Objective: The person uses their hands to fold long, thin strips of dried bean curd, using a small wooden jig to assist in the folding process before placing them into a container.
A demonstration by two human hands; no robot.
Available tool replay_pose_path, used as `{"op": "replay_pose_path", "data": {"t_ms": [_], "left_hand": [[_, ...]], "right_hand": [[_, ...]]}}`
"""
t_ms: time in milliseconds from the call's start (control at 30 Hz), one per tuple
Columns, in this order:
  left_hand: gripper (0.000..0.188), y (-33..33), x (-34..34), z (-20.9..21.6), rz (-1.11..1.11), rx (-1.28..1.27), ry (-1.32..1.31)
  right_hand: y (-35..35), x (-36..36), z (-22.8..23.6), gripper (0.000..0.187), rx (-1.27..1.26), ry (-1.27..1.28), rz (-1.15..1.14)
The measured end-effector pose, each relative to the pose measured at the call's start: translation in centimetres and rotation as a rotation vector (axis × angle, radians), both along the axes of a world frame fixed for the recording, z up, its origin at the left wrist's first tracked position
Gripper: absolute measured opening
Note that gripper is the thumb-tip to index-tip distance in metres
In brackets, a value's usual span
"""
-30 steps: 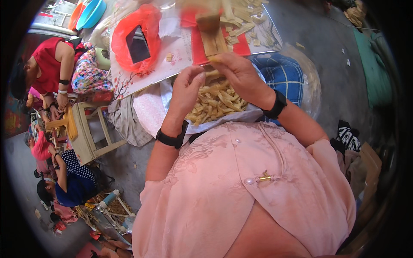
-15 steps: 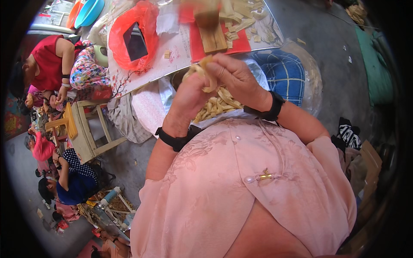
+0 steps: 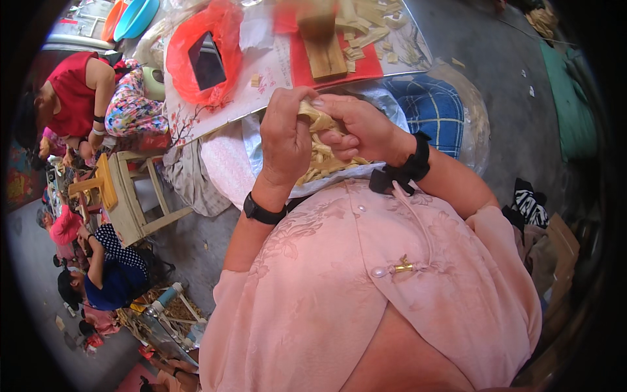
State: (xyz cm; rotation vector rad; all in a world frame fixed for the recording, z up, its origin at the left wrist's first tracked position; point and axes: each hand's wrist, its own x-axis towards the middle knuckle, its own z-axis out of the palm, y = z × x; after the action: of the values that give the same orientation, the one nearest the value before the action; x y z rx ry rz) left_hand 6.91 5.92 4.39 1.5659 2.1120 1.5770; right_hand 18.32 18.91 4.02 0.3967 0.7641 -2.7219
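A pale yellow, ribbon-like folded strip [image 3: 317, 118] is pinched between my two hands. My left hand [image 3: 286, 137] grips it from one side, fingers curled and thumb side turned inward. On the other side my right hand [image 3: 363, 125] is closed on the same strip, thumb and fingertips close to the left fingers. Part of the strip is hidden by the fingers, and its material is unclear. Just below the hands, several similar yellow strips [image 3: 318, 167] lie in an open whitish sack [image 3: 253, 140] against my lap.
Ahead is a table [image 3: 274, 77] with a phone [image 3: 207, 61] on a red plastic bag [image 3: 175, 47], a wooden block [image 3: 324, 57] on a red sheet [image 3: 369, 64], and more strips [image 3: 373, 36]. A wooden stool [image 3: 161, 196] and seated people are at left; blue checked cloth [image 3: 434, 114] lies right.
My left hand has risen and turned more upright, and my right hand has shifted slightly down and right. The looped strip between them is now folded more tightly.
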Motion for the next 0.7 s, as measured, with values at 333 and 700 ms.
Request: {"op": "replay_pose_path", "data": {"t_ms": [333,700], "left_hand": [[0.013,0.1,-0.5,-0.2,-0.35,-0.08,-0.996],[0.014,0.6,0.9,-0.3,-0.163,0.127,-0.877]], "right_hand": [[0.1,0.8,0.9,0.023,1.274,0.358,-0.541],[0.7,0.8,1.0,0.024,0.769,0.064,-0.429]]}}
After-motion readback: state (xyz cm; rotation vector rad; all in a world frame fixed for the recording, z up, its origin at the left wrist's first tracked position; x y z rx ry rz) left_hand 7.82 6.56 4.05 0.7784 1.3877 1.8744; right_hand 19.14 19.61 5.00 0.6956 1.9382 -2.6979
